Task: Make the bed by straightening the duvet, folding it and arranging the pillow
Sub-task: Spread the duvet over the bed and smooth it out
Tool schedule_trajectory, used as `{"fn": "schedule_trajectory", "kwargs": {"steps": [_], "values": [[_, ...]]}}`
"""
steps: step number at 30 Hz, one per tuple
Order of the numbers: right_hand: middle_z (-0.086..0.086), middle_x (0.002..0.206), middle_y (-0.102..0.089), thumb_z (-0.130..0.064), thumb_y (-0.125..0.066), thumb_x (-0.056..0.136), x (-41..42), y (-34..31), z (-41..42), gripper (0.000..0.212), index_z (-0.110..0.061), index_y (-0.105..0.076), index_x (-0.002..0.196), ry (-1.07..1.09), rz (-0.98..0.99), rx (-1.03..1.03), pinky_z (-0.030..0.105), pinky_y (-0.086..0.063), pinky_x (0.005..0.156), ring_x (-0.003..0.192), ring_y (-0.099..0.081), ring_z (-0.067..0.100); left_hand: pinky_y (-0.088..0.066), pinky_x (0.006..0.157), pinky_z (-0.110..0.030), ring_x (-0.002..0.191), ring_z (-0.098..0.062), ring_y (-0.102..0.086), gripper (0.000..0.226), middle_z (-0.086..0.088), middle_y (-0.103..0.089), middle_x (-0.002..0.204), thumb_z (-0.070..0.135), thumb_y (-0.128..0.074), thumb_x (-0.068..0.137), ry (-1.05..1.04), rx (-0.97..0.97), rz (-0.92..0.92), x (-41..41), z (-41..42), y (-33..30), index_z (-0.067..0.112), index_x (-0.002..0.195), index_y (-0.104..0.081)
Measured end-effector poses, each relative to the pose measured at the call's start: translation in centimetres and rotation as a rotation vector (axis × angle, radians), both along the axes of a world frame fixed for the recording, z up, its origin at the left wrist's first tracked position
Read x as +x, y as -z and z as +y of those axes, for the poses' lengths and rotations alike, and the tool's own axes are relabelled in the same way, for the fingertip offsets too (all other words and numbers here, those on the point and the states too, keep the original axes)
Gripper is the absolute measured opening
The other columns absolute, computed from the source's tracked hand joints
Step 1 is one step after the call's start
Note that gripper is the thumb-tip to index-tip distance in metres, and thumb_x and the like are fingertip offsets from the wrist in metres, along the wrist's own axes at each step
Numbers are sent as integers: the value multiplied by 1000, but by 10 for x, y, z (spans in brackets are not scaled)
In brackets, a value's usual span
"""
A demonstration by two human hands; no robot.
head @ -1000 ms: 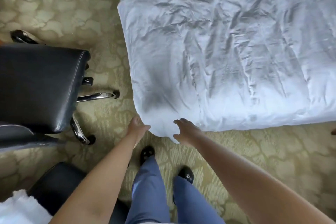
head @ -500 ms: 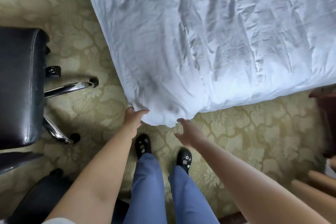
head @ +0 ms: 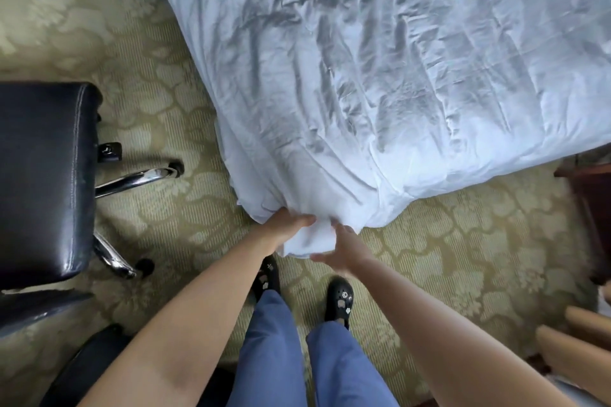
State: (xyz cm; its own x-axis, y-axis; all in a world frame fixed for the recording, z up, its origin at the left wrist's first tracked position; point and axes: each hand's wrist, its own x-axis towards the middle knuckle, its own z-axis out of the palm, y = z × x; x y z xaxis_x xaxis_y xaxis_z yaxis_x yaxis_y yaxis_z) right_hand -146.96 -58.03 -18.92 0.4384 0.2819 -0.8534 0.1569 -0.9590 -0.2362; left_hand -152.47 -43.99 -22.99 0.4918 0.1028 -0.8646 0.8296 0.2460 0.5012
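My left hand (head: 287, 225) grips the near corner of the white duvet (head: 380, 76). My right hand (head: 344, 248) touches that corner's right side, fingers spread and loose.

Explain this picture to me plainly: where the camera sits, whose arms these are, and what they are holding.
The camera is worn on a person's head and looks down, so the two bare arms, blue trousers and black shoes are that person's own. No machine is involved. A wrinkled white duvet covers the bed and hangs over its corner. The left hand grips that hanging corner, bunching the cloth. The right hand touches the same corner with fingers spread; whether it grips is unclear. A black office chair stands on the patterned carpet to the left.
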Motion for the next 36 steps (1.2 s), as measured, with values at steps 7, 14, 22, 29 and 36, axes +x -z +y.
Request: {"fn": "schedule_trajectory", "kwargs": {"steps": [7, 14, 22, 29, 36], "values": [[12, 134, -51, -41, -68, 81, 20, -46, -10, 79, -9, -29, 141, 206, -257, 38, 36, -44, 94, 121, -51, 30, -46, 93, -40, 103, -32, -61, 36, -14, -68, 104, 23, -72, 73, -160, -195, -194, 30, 2, -84, 7, 104, -66], [13, 102, -67, -12, -52, 84, 61, -121, -10, 17, -9, -62, 97, 428, -430, 281, 29, -38, 72, 100, -58, 33, -35, 66, -28, 77, -20, -43, 28, -6, -42, 74, 4, -56, 56, -48, 16, -349, 41, -8, -141, 13, 81, -47], [2, 59, -52, -8, -55, 64, 75, -182, -19, 3, -8, -58, 63, 653, -351, 655, 26, -33, 53, 62, -45, 21, -41, 98, -27, 116, -11, -50, 98, 10, -51, 129, 46, -89, 52, 310, 244, -134, 34, -50, -162, 23, 134, -41], [8, 117, -67, -10, -57, 86, 89, -188, -45, 31, -11, -67, 115, 359, -294, 668, 17, -41, 80, 96, -60, 16, -46, 99, -35, 111, -18, -60, 73, 3, -62, 122, 44, -80, 61, 150, 146, -82, 44, -100, -185, 19, 123, -52], [11, 138, -51, -9, -50, 91, 103, -188, -119, 43, -11, -50, 134, -151, -314, 306, 22, -40, 93, 126, -48, 24, -50, 84, -32, 95, -27, -62, 50, -13, -63, 105, 9, -74, 75, -95, 281, -137, 61, -120, -224, -3, 120, -57]]}}
